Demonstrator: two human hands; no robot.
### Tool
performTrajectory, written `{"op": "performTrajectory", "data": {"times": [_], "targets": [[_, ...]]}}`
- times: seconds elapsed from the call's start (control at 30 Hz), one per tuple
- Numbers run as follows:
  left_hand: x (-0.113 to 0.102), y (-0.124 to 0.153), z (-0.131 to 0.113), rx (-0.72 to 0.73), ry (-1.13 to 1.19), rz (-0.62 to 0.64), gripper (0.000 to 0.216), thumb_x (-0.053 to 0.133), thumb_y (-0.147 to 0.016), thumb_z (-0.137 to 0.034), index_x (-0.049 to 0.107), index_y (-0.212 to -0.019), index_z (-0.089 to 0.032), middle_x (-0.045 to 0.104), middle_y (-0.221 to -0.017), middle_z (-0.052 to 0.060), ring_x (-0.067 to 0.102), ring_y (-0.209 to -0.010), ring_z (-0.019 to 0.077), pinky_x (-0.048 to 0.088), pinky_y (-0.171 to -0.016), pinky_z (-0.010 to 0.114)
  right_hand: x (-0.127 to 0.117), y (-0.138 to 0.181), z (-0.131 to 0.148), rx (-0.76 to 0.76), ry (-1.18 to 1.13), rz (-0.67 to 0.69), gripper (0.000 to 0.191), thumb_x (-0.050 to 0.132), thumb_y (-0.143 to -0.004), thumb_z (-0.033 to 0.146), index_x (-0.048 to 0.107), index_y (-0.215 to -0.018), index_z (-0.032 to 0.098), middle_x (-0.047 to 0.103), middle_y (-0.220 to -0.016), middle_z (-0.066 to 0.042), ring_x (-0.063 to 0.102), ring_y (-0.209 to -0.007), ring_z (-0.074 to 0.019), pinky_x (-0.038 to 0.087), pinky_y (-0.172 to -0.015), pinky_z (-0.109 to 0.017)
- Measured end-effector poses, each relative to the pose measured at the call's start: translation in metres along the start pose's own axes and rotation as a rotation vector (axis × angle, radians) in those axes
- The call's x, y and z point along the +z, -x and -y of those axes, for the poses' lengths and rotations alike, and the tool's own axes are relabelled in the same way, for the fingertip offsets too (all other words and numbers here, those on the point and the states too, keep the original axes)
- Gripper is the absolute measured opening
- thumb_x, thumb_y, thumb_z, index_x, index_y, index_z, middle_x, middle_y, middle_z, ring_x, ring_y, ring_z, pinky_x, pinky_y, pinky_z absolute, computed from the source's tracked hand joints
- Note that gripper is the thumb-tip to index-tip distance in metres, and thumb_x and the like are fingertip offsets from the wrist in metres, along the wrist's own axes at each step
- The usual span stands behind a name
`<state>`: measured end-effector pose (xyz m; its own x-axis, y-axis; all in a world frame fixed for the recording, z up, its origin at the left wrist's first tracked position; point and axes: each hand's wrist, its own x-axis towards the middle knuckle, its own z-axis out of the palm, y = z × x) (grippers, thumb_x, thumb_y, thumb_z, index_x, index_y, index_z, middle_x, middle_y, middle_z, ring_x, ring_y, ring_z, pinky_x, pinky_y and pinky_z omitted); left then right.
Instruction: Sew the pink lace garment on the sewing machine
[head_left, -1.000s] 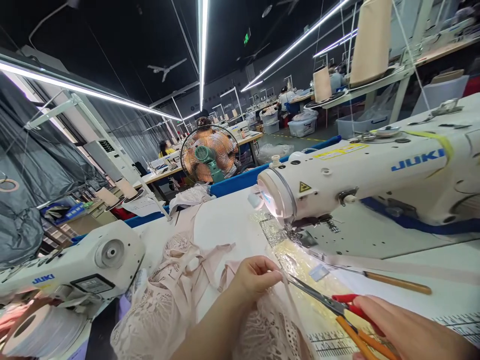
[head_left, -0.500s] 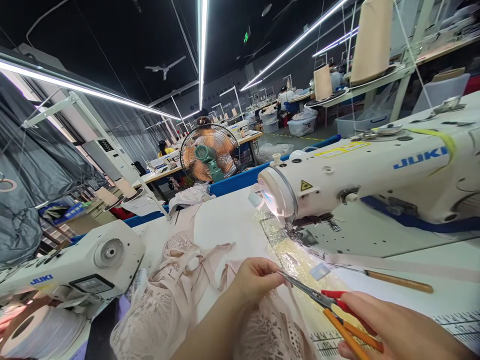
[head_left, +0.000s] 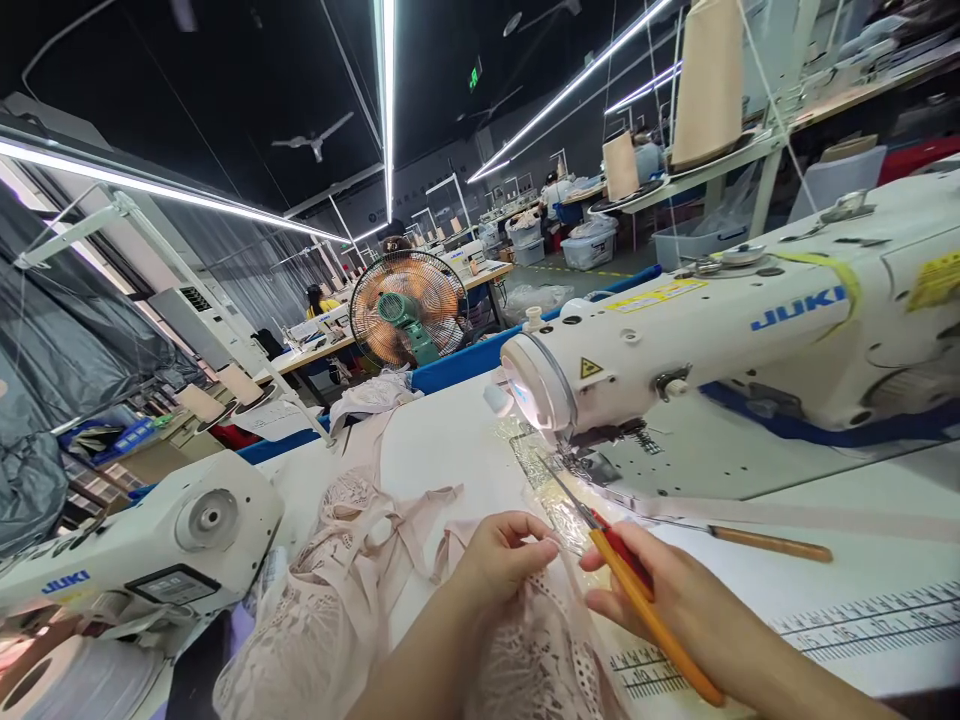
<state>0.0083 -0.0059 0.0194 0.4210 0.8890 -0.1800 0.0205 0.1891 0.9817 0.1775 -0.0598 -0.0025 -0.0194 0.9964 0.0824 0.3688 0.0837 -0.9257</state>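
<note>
My left hand (head_left: 501,562) is closed in a pinch on the edge of a pale pink lace garment (head_left: 525,650). Scissors (head_left: 637,590) with one orange and one red handle are held in my right hand (head_left: 675,600). Their blades point up and left, just in front of the needle area of a white sewing machine (head_left: 615,370). They are apart from the lace. More pale pink lace pieces with straps (head_left: 322,570) lie piled to the left. Beneath my hands a shiny clear-and-yellow covering is partly hidden.
A wooden-handled tool (head_left: 772,543) lies right of my hands, above a printed ruler scale (head_left: 855,625). Another machine (head_left: 202,520) stands left, with a large thread spool (head_left: 75,680) in front. Behind the table are a fan (head_left: 409,310) and thread cones (head_left: 705,90).
My right hand has drawn the scissors up and left, turning the blades away from my left hand's fingertips toward the needle area. My left hand keeps its pinch on the lace.
</note>
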Motion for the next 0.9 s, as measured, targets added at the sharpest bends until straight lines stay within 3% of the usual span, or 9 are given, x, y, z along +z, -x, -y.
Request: {"op": "performTrajectory", "data": {"times": [0.13,0.37,0.63,0.8,0.9], "targets": [[0.000,0.000,0.000,-0.019,0.035,0.035,0.032,0.079,-0.051,-0.036,0.063,-0.065,-0.012,0.059,-0.061,0.001,0.047,-0.056,0.0091,0.033,-0.059,0.023,0.014,-0.010,0.008,-0.015,-0.070,0.000,0.027,0.049,-0.067,0.048,0.046,-0.073,0.021,0.059,-0.070,-0.004,0.056,-0.065,-0.0220,0.046,-0.060,-0.032],[0.002,0.001,-0.004,-0.042,-0.018,0.103,0.030,0.075,-0.057,-0.037,0.059,-0.067,-0.014,0.059,-0.057,0.001,0.052,-0.059,0.0113,0.038,-0.067,0.025,0.010,-0.016,0.006,0.066,-0.242,0.045,0.027,0.055,-0.066,0.046,0.047,-0.069,0.020,0.050,-0.062,0.001,0.048,-0.057,-0.0166,0.038,-0.052,-0.028],[-0.008,-0.002,0.006,-0.202,-0.171,0.125,0.028,0.072,-0.057,-0.037,0.055,-0.062,-0.015,0.055,-0.056,-0.001,0.039,-0.046,0.0063,0.022,-0.045,0.021,0.007,-0.022,0.008,0.012,-0.156,0.046,0.025,0.057,-0.062,0.042,0.047,-0.070,0.020,0.052,-0.064,0.001,0.049,-0.061,-0.0184,0.039,-0.056,-0.029],[-0.005,-0.002,0.001,-0.195,-0.066,0.087,0.029,0.074,-0.052,-0.035,0.055,-0.060,-0.014,0.054,-0.055,-0.001,0.043,-0.046,0.0066,0.028,-0.045,0.020,0.006,-0.024,-0.001,0.034,-0.116,0.064,0.025,0.053,-0.068,0.045,0.044,-0.069,0.021,0.050,-0.062,0.002,0.047,-0.058,-0.0169,0.037,-0.052,-0.028],[-0.004,-0.003,-0.002,-0.198,-0.022,0.070,0.029,0.074,-0.053,-0.034,0.054,-0.058,-0.014,0.054,-0.052,-0.002,0.041,-0.042,0.0057,0.028,-0.043,0.020,0.008,-0.015,-0.007,0.070,-0.132,0.158,0.028,0.054,-0.070,0.046,0.042,-0.072,0.021,0.057,-0.073,-0.001,0.053,-0.066,-0.0188,0.042,-0.058,-0.029]]}}
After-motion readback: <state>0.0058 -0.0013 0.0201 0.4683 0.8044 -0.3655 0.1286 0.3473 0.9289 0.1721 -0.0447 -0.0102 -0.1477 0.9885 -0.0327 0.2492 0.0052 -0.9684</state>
